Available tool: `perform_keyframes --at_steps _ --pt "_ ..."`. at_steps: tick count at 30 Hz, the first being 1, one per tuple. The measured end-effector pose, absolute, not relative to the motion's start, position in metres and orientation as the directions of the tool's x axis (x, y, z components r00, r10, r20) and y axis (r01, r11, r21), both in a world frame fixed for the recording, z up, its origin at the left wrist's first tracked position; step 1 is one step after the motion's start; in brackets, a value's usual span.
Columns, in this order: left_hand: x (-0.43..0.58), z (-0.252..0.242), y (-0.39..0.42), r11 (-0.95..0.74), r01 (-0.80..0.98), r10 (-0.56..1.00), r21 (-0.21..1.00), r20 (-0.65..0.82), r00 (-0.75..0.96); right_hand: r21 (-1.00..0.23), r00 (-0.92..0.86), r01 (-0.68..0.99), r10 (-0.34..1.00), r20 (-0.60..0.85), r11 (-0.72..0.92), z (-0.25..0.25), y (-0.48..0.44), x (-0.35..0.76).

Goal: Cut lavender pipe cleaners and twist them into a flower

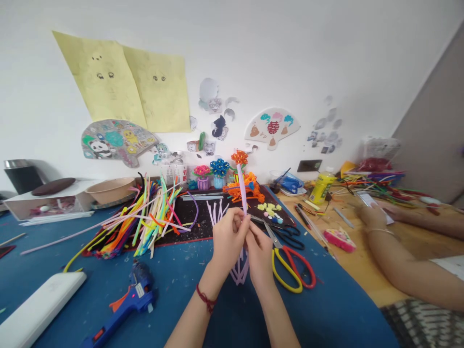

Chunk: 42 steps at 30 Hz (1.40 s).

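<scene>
Between my two hands stands a bundle of light purple pipe cleaners (242, 193), pointing up away from me. My left hand (229, 238) pinches it with thumb and fingers. Close against it, my right hand (258, 249) also has its fingers closed on the bundle. More purple lengths (239, 275) hang bent below the hands, and others fan out behind my left hand. Just right of my right hand lie scissors with red and yellow handles (295, 270), beside black-handled scissors (290, 236). My fingers partly hide where the stems are gripped.
Loose coloured pipe cleaners (155, 212) are heaped on the left. A blue glue gun (139, 292) and a white box (43, 309) lie nearer. Small pipe-cleaner flower pots (219, 174) stand by the wall. At right, another person's arm (395, 261) rests by a phone (373, 205).
</scene>
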<state>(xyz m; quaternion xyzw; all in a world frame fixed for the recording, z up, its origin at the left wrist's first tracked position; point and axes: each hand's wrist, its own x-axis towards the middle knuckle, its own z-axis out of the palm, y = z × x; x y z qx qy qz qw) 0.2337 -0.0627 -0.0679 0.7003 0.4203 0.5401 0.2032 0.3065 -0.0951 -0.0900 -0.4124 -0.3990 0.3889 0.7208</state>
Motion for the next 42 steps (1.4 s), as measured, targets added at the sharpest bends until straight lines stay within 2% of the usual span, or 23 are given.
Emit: perform_keyframes --at_steps 2,4,7,9,10,12,14,16,17,18,19,21,23,25,31,35,38,40,42 --pt "0.236 -0.067 -0.064 -0.558 0.389 0.809 0.733 0.585 0.057 -0.92 0.394 -0.117 0.868 0.303 0.375 -0.088 -0.097 0.307" --pt "0.237 -0.064 -0.064 -0.523 0.289 0.842 0.802 0.538 0.03 -0.924 0.418 -0.039 0.846 0.332 0.381 -0.088 -0.098 0.308" --pt "0.23 -0.058 -0.057 -0.384 -0.011 0.923 0.923 0.384 0.028 -0.94 0.454 -0.039 0.844 0.287 0.34 -0.09 -0.098 0.313" --pt "0.216 -0.055 -0.049 -0.302 -0.056 0.949 0.952 0.306 0.073 -0.943 0.473 -0.087 0.847 0.244 0.32 -0.089 -0.099 0.322" --pt "0.207 -0.054 -0.044 -0.287 0.017 0.955 0.958 0.285 0.083 -0.939 0.482 -0.113 0.845 0.232 0.323 -0.089 -0.1 0.328" --pt "0.189 -0.055 -0.037 -0.259 0.321 0.965 0.911 0.259 0.046 -0.926 0.509 -0.156 0.831 0.223 0.344 -0.085 -0.105 0.343" --pt "0.178 -0.056 -0.034 -0.154 0.659 0.966 0.737 0.251 -0.056 -0.92 0.52 -0.169 0.825 0.222 0.354 -0.081 -0.113 0.359" --pt "0.179 -0.055 -0.038 -0.072 0.806 0.945 0.587 0.3 -0.134 -0.926 0.505 -0.15 0.832 0.228 0.345 -0.077 -0.122 0.371" --pt "0.184 -0.053 -0.042 -0.101 0.798 0.947 0.594 0.303 -0.106 -0.931 0.494 -0.137 0.838 0.231 0.338 -0.075 -0.126 0.375" --pt "0.191 -0.05 -0.047 -0.175 0.73 0.962 0.661 0.274 -0.018 -0.935 0.479 -0.125 0.846 0.236 0.331 -0.073 -0.13 0.378" --pt "0.201 -0.047 -0.053 -0.258 0.584 0.966 0.77 0.219 0.138 -0.938 0.458 -0.113 0.855 0.243 0.327 -0.072 -0.134 0.379" --pt "0.223 -0.042 -0.064 -0.253 0.163 0.872 0.954 0.152 0.465 -0.943 0.381 -0.082 0.885 0.269 0.322 -0.07 -0.14 0.379" --pt "0.242 -0.039 -0.073 -0.144 -0.104 0.803 0.984 0.178 0.569 -0.942 0.302 -0.058 0.905 0.298 0.33 -0.069 -0.143 0.377" --pt "0.255 -0.04 -0.078 -0.121 -0.168 0.824 0.978 0.194 0.532 -0.941 0.256 -0.067 0.917 0.305 0.332 -0.071 -0.146 0.377" --pt "0.264 -0.048 -0.082 -0.197 -0.08 0.877 0.977 0.212 0.432 -0.948 0.238 -0.222 0.955 0.175 0.229 -0.079 -0.148 0.383" --pt "0.27 -0.044 -0.084 -0.21 -0.058 0.855 0.976 0.212 0.473 -0.969 0.197 -0.191 0.974 0.115 0.153 -0.077 -0.154 0.392" --pt "0.279 -0.042 -0.084 -0.253 -0.044 0.801 0.966 0.235 0.551 -0.975 0.24 -0.16 0.964 0.115 0.156 -0.08 -0.163 0.408" --pt "0.287 -0.046 -0.086 -0.366 0.1 0.785 0.925 0.25 0.567 -0.978 0.334 -0.123 0.935 0.12 0.17 -0.086 -0.171 0.423" --pt "0.298 -0.055 -0.092 -0.504 0.419 0.818 0.756 0.262 0.512 -0.978 0.481 -0.093 0.868 0.119 0.185 -0.092 -0.178 0.439"
